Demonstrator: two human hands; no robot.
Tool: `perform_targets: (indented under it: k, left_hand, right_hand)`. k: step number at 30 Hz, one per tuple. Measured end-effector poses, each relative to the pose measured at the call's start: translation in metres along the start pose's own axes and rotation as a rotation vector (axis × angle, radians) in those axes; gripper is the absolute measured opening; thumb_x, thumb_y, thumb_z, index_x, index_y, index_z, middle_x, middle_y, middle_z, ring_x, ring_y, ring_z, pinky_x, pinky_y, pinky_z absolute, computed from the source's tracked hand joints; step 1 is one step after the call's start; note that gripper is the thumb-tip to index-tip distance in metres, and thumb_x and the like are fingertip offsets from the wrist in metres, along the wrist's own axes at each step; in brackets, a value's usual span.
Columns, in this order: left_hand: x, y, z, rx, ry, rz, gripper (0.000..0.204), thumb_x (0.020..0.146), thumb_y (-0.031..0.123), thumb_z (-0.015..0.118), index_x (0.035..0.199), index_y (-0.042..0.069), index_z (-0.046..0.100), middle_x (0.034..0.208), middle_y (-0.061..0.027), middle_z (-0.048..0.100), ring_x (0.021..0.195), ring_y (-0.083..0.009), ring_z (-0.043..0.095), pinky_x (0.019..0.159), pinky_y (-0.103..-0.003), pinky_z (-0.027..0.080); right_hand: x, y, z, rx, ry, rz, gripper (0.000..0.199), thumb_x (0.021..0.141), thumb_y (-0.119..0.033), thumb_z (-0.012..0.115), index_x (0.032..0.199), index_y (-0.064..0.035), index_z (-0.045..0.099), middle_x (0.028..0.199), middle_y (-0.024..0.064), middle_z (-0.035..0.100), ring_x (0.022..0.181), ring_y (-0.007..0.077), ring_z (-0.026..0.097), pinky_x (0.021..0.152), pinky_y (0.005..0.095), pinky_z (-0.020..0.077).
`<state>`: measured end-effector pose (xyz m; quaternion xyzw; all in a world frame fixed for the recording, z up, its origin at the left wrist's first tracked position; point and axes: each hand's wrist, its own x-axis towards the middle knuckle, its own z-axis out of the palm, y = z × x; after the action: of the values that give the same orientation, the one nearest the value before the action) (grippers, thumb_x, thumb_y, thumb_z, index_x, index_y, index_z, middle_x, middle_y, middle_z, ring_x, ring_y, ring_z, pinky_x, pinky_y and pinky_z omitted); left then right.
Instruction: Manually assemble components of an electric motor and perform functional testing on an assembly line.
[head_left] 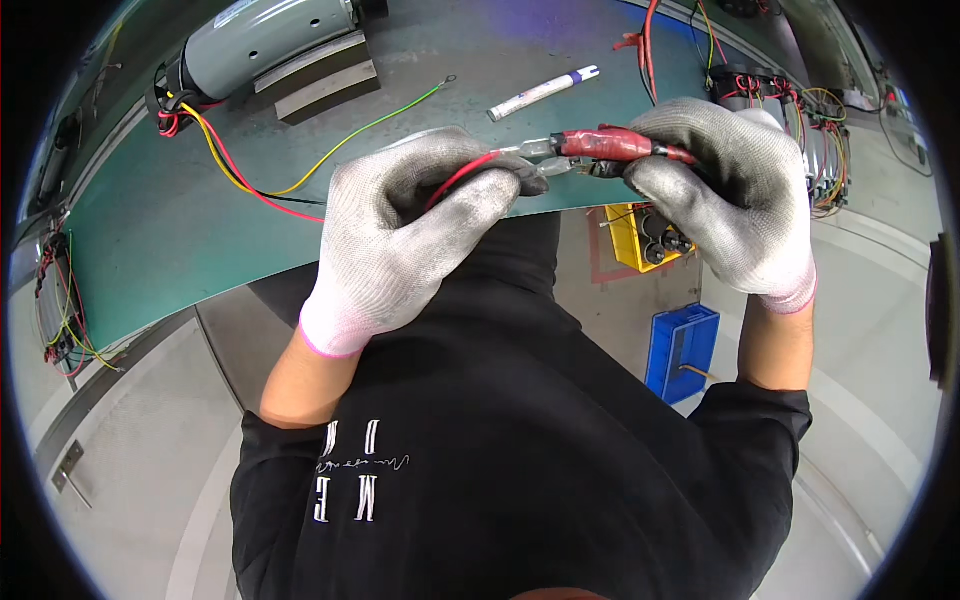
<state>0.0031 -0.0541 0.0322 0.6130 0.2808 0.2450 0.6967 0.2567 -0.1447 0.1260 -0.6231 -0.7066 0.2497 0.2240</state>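
Nearest the camera is the person's black shirt (520, 450), with both bare forearms rising out of it toward the counter (200, 230). The left hand (410, 240), in a grey knit glove with a pink cuff, is curled shut around a red wire (462, 175), pinching it between thumb and fingers so that a short length sticks out to the right. The right hand (735, 195), gloved the same way, is closed tight on the red handles of a pair of pliers (600, 145), whose metal nose points left and meets the end of the wire just above the counter's front edge (the nose looks shut on the wire tip, though its very end is too small to read).

The step in hand looks like a crimp or a strip at the wire's end. To do it well, I judge that the wire should be held close to the nose so it cannot bend away, square to the tool, and the squeeze should be steady rather than jerked, or the strands may get nicked.

Below the right wrist, on the floor, sit a yellow bin (640, 235) and a blue crate (680, 350). Farther out on the green counter lie a yellow-green lead (370, 130) and a white marker pen (540, 93). Beyond them rests a grey motor (270, 40) with red and yellow wires, and at far right a rack of wired parts (800, 120).
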Motion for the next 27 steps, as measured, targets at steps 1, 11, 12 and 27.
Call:
perform_targets:
  k: [1,11,12,27]
  left_hand:
    - [0.0,0.0,0.0,0.022,-0.001,0.0,0.016,0.1,0.008,0.073,0.11,-0.002,0.083,0.093,-0.0024,0.074,0.084,-0.0069,0.061,0.077,-0.025,0.05]
    - [0.006,-0.003,0.002,0.023,0.025,0.003,0.016,0.099,0.01,0.076,0.11,-0.001,0.082,0.093,-0.0041,0.073,0.083,-0.0082,0.063,0.077,-0.027,0.052]
    - [0.005,-0.006,0.003,0.007,0.03,0.006,0.017,0.099,0.011,0.077,0.11,-0.001,0.081,0.093,-0.0047,0.074,0.084,-0.0086,0.064,0.078,-0.028,0.052]
    - [0.171,0.022,-0.15,1.397,0.074,0.544,0.057,0.084,0.028,0.081,0.133,0.003,0.066,0.124,-0.0209,0.069,0.12,-0.0394,0.068,0.106,-0.049,0.054]
  right_hand:
    - [0.001,-0.001,0.002,0.032,0.022,0.002,0.02,0.093,-0.006,0.076,0.109,0.0071,0.077,0.083,0.0093,0.073,0.072,0.0134,0.067,0.069,0.0272,0.0521]
    - [0.01,0.004,0.002,0.079,-0.039,0.033,0.02,0.094,-0.007,0.079,0.108,0.0069,0.077,0.079,0.0095,0.073,0.069,0.014,0.068,0.065,0.0286,0.0509]
    - [0.01,0.005,0.003,0.084,-0.036,0.028,0.02,0.094,-0.007,0.079,0.108,0.0069,0.077,0.079,0.0095,0.073,0.069,0.014,0.068,0.065,0.0286,0.0509]
    - [0.047,0.119,0.028,-0.528,0.119,-0.336,0.046,0.096,-0.03,0.082,0.128,0.0005,0.07,0.096,0.0166,0.075,0.095,0.0376,0.073,0.081,0.0471,0.0563]
